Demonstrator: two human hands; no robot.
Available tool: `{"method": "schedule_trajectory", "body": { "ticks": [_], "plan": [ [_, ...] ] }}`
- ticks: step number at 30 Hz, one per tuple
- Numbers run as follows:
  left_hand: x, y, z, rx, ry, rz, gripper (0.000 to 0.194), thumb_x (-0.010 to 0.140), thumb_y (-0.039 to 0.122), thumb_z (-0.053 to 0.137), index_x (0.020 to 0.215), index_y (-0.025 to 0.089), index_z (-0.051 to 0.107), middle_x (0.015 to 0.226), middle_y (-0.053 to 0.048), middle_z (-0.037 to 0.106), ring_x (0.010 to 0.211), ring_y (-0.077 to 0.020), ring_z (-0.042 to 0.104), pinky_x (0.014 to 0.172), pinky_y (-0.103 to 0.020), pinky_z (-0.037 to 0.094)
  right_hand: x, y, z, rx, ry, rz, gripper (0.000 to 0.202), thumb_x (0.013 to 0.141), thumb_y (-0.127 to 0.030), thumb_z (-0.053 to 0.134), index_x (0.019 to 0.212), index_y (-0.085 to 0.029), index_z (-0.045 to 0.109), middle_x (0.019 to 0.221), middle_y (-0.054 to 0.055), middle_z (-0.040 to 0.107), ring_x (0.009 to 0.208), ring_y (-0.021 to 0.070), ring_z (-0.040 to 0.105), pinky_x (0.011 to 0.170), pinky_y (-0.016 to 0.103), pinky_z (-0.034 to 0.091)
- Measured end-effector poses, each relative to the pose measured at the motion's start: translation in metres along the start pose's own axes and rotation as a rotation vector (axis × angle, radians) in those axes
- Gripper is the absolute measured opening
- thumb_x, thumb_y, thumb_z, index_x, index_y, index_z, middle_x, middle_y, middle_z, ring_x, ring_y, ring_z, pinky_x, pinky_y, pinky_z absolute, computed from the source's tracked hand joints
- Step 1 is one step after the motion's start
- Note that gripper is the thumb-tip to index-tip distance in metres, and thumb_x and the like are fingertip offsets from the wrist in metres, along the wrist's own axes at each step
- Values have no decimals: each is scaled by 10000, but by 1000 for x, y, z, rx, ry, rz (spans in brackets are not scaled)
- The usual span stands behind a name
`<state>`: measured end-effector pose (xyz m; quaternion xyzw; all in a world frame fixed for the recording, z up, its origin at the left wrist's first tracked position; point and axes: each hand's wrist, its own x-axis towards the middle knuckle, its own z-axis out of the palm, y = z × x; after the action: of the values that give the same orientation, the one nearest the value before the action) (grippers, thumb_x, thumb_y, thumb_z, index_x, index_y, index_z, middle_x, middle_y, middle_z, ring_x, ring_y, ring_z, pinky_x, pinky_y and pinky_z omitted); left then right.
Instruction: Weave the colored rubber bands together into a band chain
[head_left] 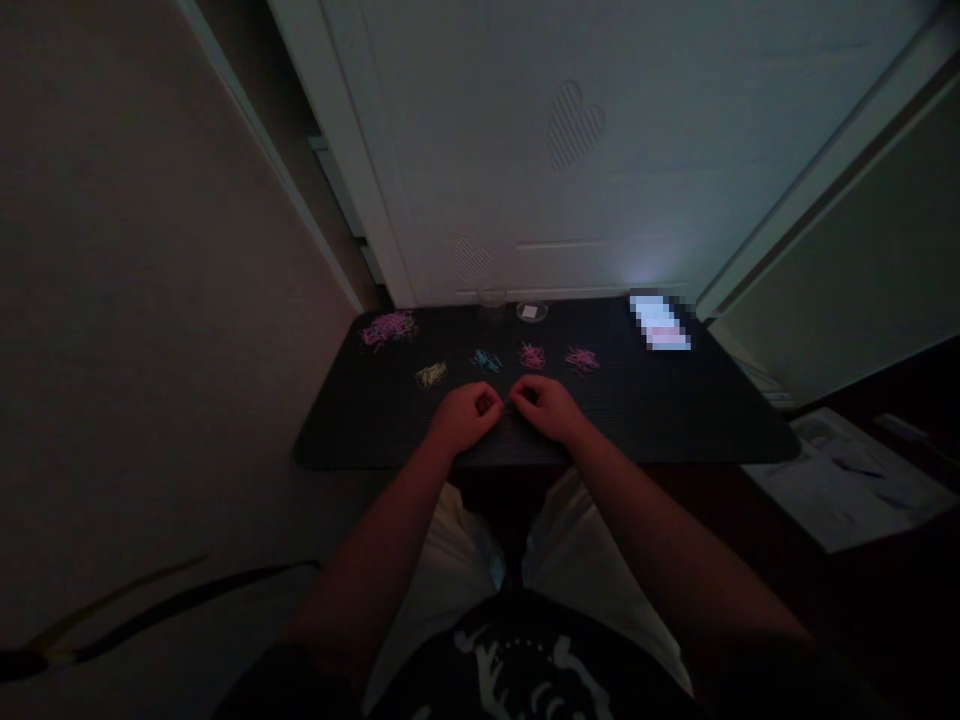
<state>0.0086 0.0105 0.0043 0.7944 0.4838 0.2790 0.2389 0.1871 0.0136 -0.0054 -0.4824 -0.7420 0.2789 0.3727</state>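
Observation:
My left hand (pixel 469 415) and my right hand (pixel 546 405) rest near the front edge of a dark table (pixel 660 420), their fingertips pinched and almost meeting. Whatever lies between the fingers is too small and dim to make out. Just beyond them sit little heaps of thin stick-like pieces: a yellowish heap (pixel 431 375), a blue heap (pixel 486 361), a pink-red heap (pixel 532 356) and a magenta heap (pixel 582 359). A larger mixed heap (pixel 388 329), mostly purple and pink, lies at the far left corner.
A round clear lid or dish (pixel 532 312) with a white square stands at the back edge beside a faint clear container (pixel 493 299). A lit phone-like screen (pixel 660 322) lies back right. Behind rises a white door panel (pixel 480 150); papers (pixel 840 480) lie lower right.

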Motion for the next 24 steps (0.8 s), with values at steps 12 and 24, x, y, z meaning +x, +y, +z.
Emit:
{"method": "schedule_trajectory", "body": {
  "ticks": [12,24],
  "plan": [
    [0,2,-1,-5,0,-4,118,779,269,533,770,172,601,721,-2,623,645,-122,545,602,-246,413,0,3,0,24,13,-7,115,776,-192,499,762,-175,612,715,9,616,676,136,540,638,253,408],
    [0,2,-1,-13,11,-2,101,765,264,559,762,172,602,692,8,612,619,-113,534,579,-234,404,0,3,0,51,28,-15,114,766,-194,492,759,-173,604,703,8,607,649,130,533,598,243,399]
  ]
}}
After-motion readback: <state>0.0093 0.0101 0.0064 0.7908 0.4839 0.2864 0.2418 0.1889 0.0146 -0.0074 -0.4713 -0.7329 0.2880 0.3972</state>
